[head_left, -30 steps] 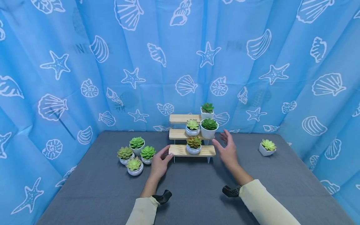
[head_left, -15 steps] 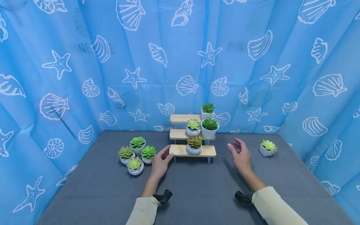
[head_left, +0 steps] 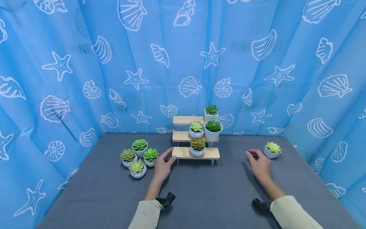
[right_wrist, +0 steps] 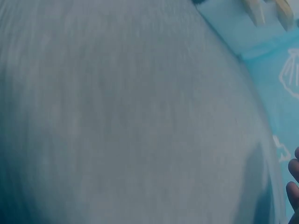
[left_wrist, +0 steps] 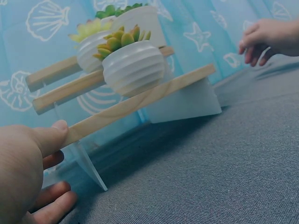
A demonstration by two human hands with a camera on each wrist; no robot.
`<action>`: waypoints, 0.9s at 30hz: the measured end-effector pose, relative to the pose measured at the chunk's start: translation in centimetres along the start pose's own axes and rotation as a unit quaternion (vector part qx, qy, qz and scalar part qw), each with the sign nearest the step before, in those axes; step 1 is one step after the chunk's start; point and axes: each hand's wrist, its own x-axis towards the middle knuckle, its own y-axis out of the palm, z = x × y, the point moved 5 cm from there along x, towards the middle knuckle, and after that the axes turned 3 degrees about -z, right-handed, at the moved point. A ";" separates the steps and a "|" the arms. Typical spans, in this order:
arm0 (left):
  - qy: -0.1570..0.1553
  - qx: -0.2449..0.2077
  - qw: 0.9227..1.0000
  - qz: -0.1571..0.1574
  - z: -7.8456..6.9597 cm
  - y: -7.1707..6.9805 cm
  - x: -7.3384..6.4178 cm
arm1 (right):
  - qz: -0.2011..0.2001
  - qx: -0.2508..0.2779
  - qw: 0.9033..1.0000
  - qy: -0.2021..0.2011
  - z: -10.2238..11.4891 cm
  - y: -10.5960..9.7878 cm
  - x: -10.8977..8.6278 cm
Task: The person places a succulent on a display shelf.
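Observation:
My left hand [head_left: 162,167] grips the left end of the lowest board of a three-tier wooden plant stand [head_left: 211,154]; in the left wrist view the thumb [left_wrist: 55,136] lies along the board's edge, other fingers below. A reddish-green potted succulent [head_left: 197,147] sits mid-board on the bottom tier. On the middle tier stand a pale green succulent [head_left: 196,129] and a dark green one in a larger white pot [head_left: 213,131]. Another succulent [head_left: 211,112] tops the right end. My right hand [head_left: 261,166], holding nothing, hovers with loosely bent fingers near a yellow-green succulent [head_left: 272,150].
Several potted succulents [head_left: 138,169] are grouped left of the stand, close to my left hand. A grey cloth [head_left: 200,197] covers the table. Behind and at the sides hangs a blue curtain [head_left: 160,28] with white shell prints.
My right hand has moved away from the stand, rightward and slightly nearer, toward the lone succulent, its fingers bending more. The left hand keeps its place on the bottom board.

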 end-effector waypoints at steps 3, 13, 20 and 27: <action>-0.005 0.000 1.000 0.001 0.0 0.0 0.0 | -0.005 -0.025 1.000 -0.014 -0.8 -0.8 0.1; -0.014 0.007 1.000 -0.002 0.2 0.0 0.1 | -0.004 -0.085 0.996 -0.037 -3.0 -3.4 0.7; -0.017 0.006 1.000 -0.001 0.2 0.1 0.1 | -0.002 -0.123 0.991 -0.052 -4.3 -4.8 0.9; -0.009 0.002 1.000 -0.001 0.3 0.1 0.0 | -0.003 -0.153 0.988 -0.033 -5.2 -6.1 1.5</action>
